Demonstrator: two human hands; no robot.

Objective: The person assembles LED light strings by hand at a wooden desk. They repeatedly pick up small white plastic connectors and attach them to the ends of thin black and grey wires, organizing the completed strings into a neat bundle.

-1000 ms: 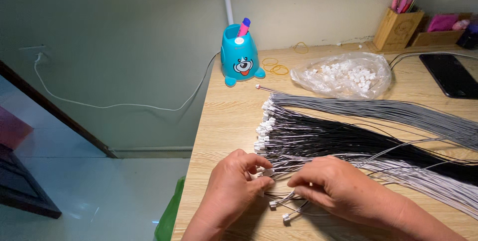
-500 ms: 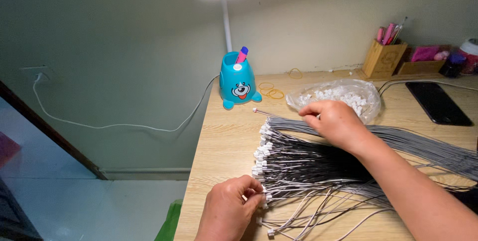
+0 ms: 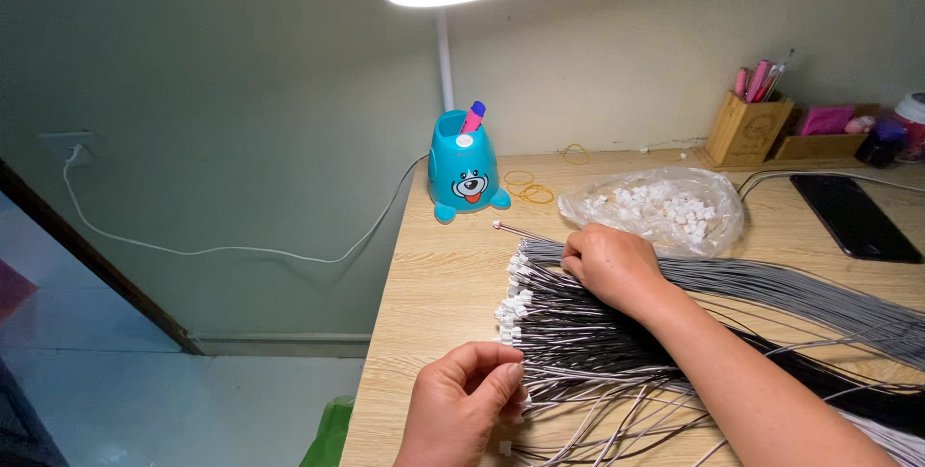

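Here the left hand (image 3: 462, 400) pinches wire ends at the tabletop (image 3: 443, 284) edge; the right hand (image 3: 607, 265), fingers curled, presses the fanned wires (image 3: 578, 332), keeping them flat.

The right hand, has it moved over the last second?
Yes. The right hand left the near table edge by the left hand and went farther away, toward the plastic bag.

i watch my right hand (image 3: 609, 265), which was pressed beside the left hand (image 3: 462, 404) a second ago and then up by the clear bag (image 3: 665, 212), drop back onto the grey wires (image 3: 771, 284).
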